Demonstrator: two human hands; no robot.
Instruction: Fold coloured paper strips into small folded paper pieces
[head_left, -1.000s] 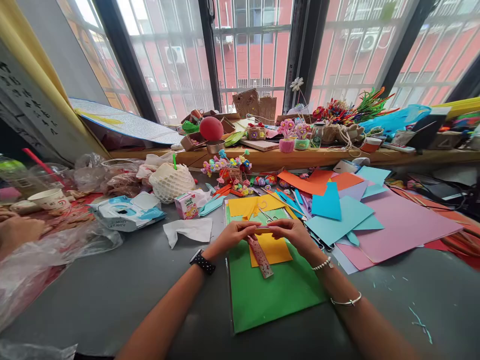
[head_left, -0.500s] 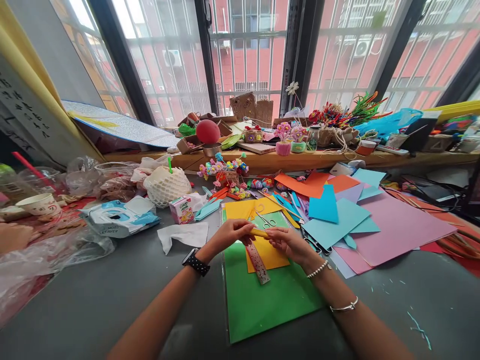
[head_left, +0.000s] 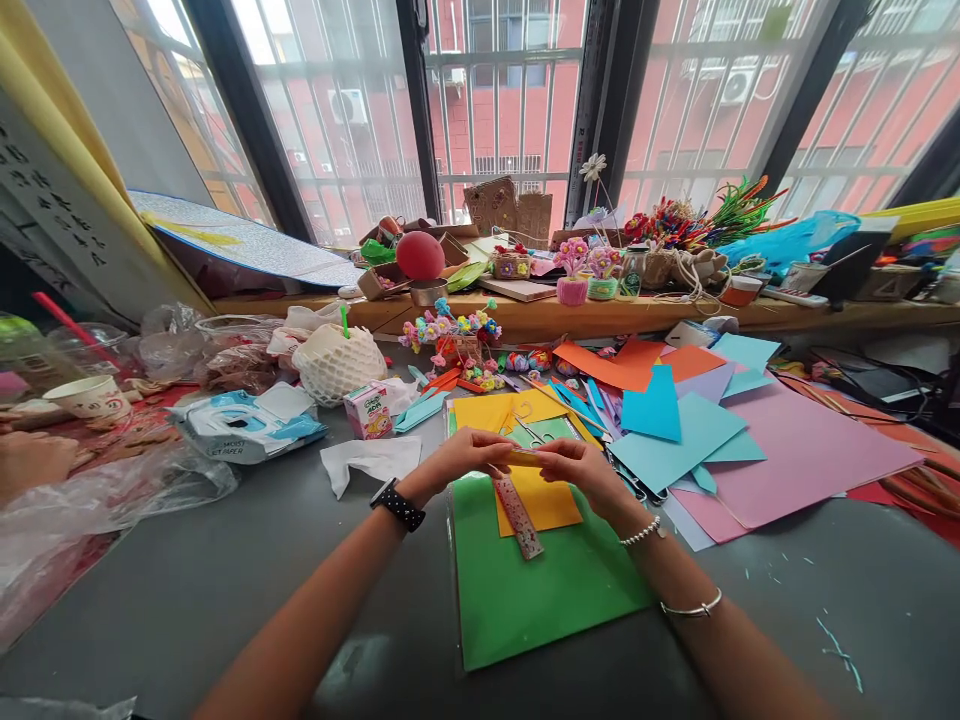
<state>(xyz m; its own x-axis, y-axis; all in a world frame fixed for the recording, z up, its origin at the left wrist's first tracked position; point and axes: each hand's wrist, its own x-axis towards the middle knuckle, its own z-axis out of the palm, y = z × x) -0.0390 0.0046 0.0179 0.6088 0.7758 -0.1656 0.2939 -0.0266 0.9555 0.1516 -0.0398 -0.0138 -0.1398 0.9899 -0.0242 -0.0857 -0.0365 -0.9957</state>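
Between my two hands is a narrow yellow strip of folded paper, held level above the stack. The fingers of my left hand pinch its left end. My right hand grips its right end, thumb on top. Below lies a yellow sheet with a pink patterned ruler slanting across it. Both rest on a large green sheet. Just beyond my hands, scissors with metal handles lie on the papers.
Blue and teal sheets and pink card lie to the right. On the left are a white tissue, a wet-wipe pack, a small pink box and a paper cup. Another person's hand shows at the far left.
The yellow strip has been turned so that a thinner edge faces me, and my right fingers have shifted on it. The view has moved slightly.
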